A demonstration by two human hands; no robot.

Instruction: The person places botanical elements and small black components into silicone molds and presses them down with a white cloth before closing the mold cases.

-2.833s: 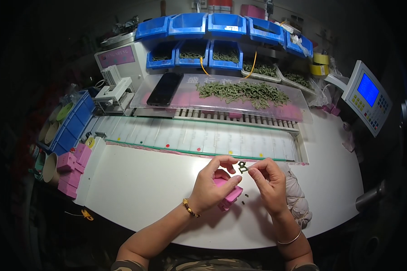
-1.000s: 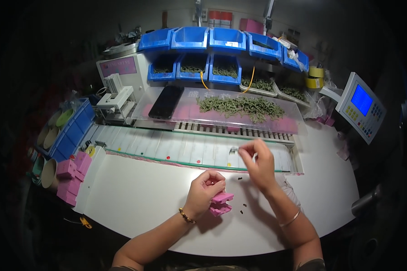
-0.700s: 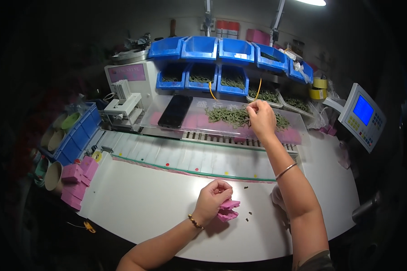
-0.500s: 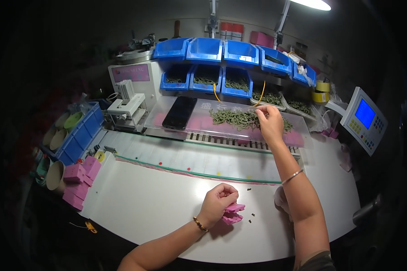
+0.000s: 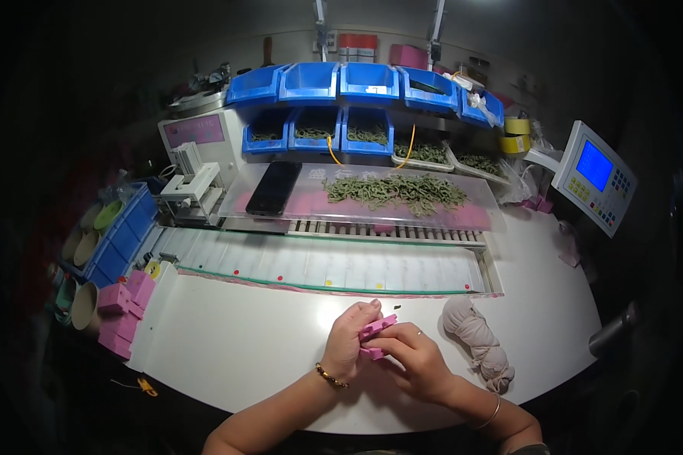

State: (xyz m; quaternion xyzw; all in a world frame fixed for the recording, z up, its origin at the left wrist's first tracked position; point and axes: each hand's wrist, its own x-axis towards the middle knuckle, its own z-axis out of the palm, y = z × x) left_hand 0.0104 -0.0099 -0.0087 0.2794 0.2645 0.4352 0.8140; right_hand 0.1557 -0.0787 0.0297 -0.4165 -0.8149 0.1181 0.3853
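My left hand [image 5: 344, 345] grips a pink hinged block or mould [image 5: 377, 324], its two halves spread apart. My right hand [image 5: 417, 360] is at that block, fingers curled into the gap between the halves; whatever they pinch is hidden. A small dark piece [image 5: 397, 307] lies on the white worktop [image 5: 235, 341] just above the hands. Right of them lies a pale, twisted cloth bundle [image 5: 474, 341]. Farther back, many thin green pieces [image 5: 391, 193] are heaped on a clear acrylic shelf [image 5: 482, 220] beside a black phone [image 5: 273, 189].
Blue bins [image 5: 307, 80] stand in two rows at the back. A keypad display [image 5: 596, 174] on an arm is at right. A white press [image 5: 191, 189], blue crate [image 5: 125, 227] and stacked pink blocks [image 5: 118, 303] line the left. A segmented white strip [image 5: 341, 262] crosses behind the worktop.
My right hand has come down from the green heap to the pink block in my left hand, uncovering the cloth bundle. Earlier, it held a small dark piece by that block.
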